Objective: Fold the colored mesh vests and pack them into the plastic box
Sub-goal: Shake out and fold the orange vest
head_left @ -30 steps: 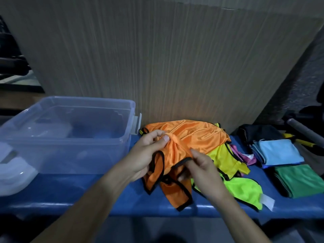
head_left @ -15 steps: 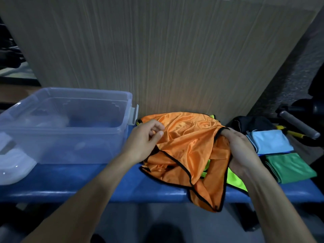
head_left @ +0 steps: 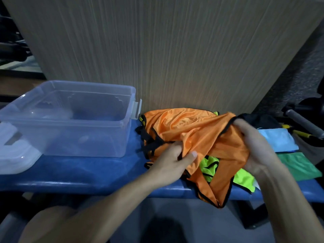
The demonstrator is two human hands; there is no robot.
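An orange mesh vest (head_left: 196, 130) with black trim lies bunched on the blue bench (head_left: 87, 172), its lower part hanging over the front edge. My left hand (head_left: 171, 160) pinches a fold of it near the middle. My right hand (head_left: 254, 142) grips its right edge by the black trim. Under it a neon green vest (head_left: 243, 179) shows, with a yellow one peeking out behind. The clear plastic box (head_left: 121, 127) stands open on the bench to the left, with no vest inside.
The box's clear lid (head_left: 15, 155) lies at the far left. Folded light blue (head_left: 277, 139), green (head_left: 298, 165) and dark cloths sit at the bench's right end. A wood-grain panel (head_left: 175, 50) rises close behind. A grey bar (head_left: 305, 123) lies far right.
My left hand has come down from the vest's upper left to its middle and taken a new pinch. My right hand still holds the right edge, and the vest is spread wider.
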